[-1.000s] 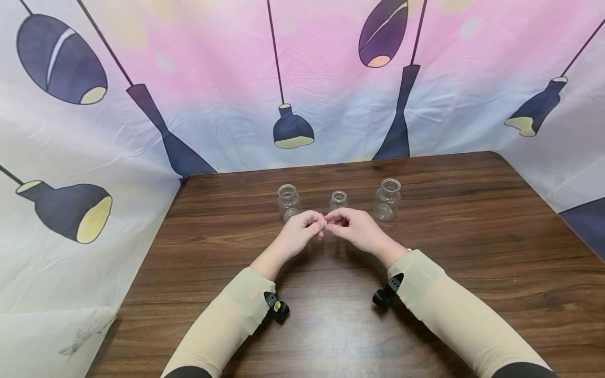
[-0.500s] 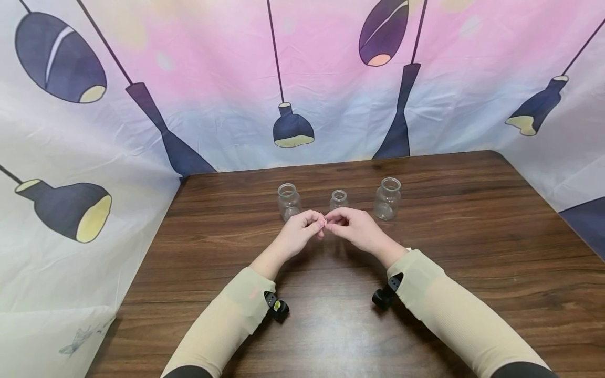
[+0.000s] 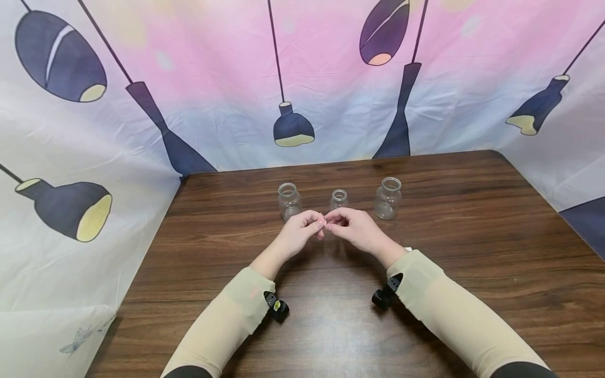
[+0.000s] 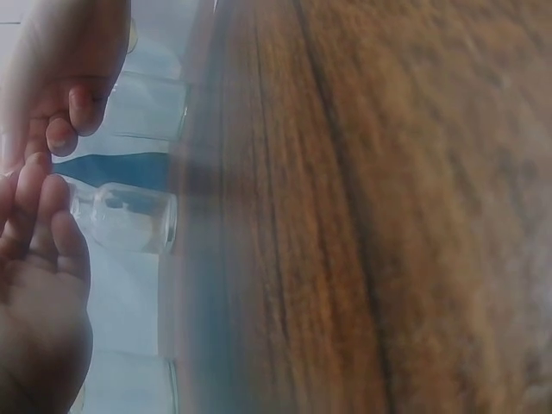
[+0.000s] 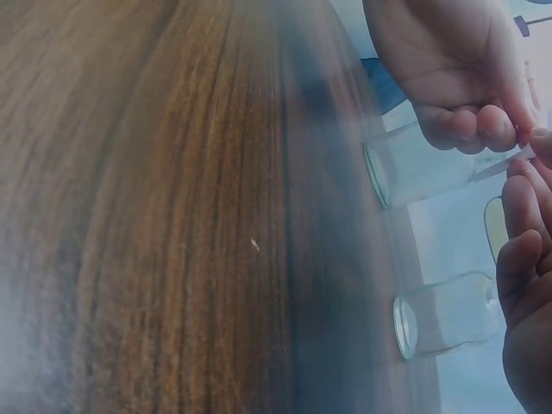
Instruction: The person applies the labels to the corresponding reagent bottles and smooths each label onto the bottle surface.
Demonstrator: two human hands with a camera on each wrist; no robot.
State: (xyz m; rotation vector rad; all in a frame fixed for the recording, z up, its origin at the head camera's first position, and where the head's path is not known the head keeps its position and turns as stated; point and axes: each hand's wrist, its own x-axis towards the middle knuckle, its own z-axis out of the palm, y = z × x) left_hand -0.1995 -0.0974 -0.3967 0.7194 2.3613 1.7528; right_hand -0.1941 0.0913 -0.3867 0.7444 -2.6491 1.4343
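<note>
My left hand (image 3: 299, 231) and right hand (image 3: 355, 228) meet fingertip to fingertip over the middle of the table. Between thumbs and index fingers both pinch a small pale piece (image 5: 511, 160), mostly covered by the fingers; I cannot tell what it is. The other fingers of each hand are curled in. Just behind stand three lidless clear glass jars: one (image 3: 289, 201) beyond the left hand, a smaller one (image 3: 339, 198) in the centre, partly hidden by the right hand, and one (image 3: 387, 199) beyond the right hand.
The dark wood table (image 3: 302, 320) reaches back to a cloth backdrop (image 3: 227, 105) printed with hanging lamps. A small white bit (image 3: 408, 249) shows by the right cuff. Black wrist cameras hang under both sleeves.
</note>
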